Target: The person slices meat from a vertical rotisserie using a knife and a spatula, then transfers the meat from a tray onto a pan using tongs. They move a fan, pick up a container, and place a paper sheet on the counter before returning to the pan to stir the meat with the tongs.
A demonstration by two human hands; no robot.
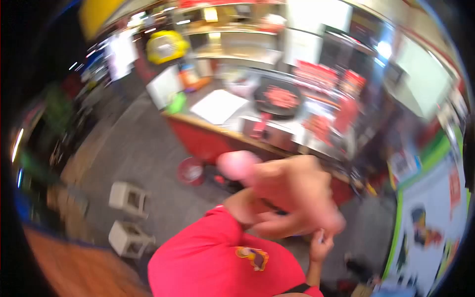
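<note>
Two white stools (128,198) stand on grey floor (143,148) beside a red-fronted counter (203,141); blurred hand (292,195), fingers unreadable.

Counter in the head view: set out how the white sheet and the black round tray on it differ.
The white sheet is pale and plain with straight edges; the black round tray is dark, circular and bears red markings. The white sheet lies left of the black round tray. Both rest flat on the counter.
</note>
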